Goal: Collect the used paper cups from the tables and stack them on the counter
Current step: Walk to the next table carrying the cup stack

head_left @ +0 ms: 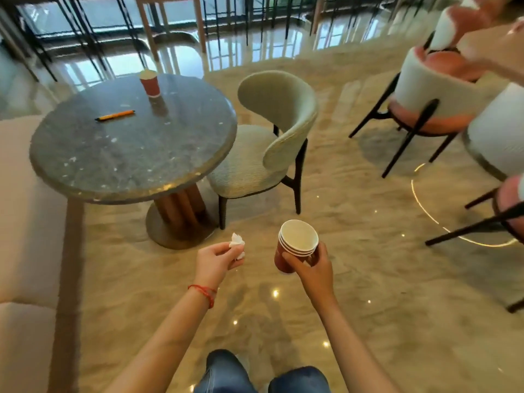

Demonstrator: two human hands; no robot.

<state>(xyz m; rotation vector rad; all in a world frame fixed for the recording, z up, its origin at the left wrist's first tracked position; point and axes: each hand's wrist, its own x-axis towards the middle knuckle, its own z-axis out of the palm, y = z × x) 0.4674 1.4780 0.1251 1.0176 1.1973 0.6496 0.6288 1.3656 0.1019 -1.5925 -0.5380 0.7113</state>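
Holding nested cup stack in right hand grip; left hand pinches tissue. Last cup on desk at 11 o'clock. Risk: occupied left fumbles, tipping it.

Soft daylight, glossy floor glare, blurred, warped edges.

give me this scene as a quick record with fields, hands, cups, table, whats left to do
left hand: left hand pinches a crumpled white tissue
right hand: right hand grips a stack of nested red paper cups
table: round grey stone table
on table: one red paper cup; orange pen
beside table: pale green upholstered chair
left to do: table cup not yet collected
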